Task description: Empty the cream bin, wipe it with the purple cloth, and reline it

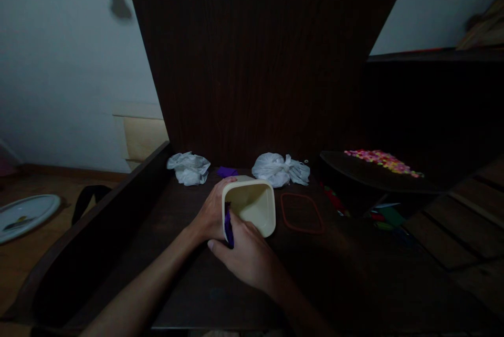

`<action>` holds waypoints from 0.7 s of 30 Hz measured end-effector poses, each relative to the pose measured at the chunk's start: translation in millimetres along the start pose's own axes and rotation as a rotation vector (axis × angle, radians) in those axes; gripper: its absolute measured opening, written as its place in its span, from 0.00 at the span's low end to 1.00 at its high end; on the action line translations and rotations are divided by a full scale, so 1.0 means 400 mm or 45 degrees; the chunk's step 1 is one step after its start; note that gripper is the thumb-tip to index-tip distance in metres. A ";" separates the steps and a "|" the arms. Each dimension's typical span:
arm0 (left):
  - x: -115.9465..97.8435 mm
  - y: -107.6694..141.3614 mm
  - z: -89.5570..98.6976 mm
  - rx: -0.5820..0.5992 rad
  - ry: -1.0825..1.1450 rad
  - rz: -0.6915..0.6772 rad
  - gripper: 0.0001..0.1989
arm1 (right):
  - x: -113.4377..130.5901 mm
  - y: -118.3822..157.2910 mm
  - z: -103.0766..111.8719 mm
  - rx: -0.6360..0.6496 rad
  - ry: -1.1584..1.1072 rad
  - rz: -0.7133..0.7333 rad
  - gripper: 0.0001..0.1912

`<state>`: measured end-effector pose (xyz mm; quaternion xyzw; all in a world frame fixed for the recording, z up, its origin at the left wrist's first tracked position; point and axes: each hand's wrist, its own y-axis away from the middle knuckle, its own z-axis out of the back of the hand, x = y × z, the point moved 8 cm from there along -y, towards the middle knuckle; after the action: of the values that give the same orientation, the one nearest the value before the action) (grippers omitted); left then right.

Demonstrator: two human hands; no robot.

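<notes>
The right hand (250,253) pinches a purple cloth (228,227) at the container's (258,211) rim; the left hand's (212,211) grip steadies its side.

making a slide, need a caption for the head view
Right hand wiping a cream plastic container with a purple cloth, left hand steadying it

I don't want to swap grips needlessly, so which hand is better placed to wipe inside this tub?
Right, I'd say: your right hand has fingers inside the tub, at the purple cloth, while your left hand braces the outside.
</notes>
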<state>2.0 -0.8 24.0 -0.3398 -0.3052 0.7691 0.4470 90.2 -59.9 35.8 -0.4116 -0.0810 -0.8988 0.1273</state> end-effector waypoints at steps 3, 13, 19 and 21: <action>-0.005 -0.002 0.001 -0.020 0.015 -0.030 0.52 | -0.004 -0.006 -0.008 0.037 0.070 0.029 0.28; -0.015 -0.011 0.004 -0.018 0.028 -0.076 0.56 | -0.022 -0.001 -0.029 0.100 0.312 0.109 0.36; -0.008 -0.008 -0.001 -0.011 0.014 -0.073 0.56 | -0.018 -0.003 -0.037 0.137 0.424 0.142 0.39; -0.008 -0.008 -0.002 -0.004 0.007 -0.073 0.55 | -0.007 -0.002 -0.033 0.118 0.405 0.161 0.37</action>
<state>5.3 -2.3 26.7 -0.3338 -0.3149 0.7545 0.4692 82.3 -61.8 25.1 -0.2623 -0.0753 -0.9380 0.2137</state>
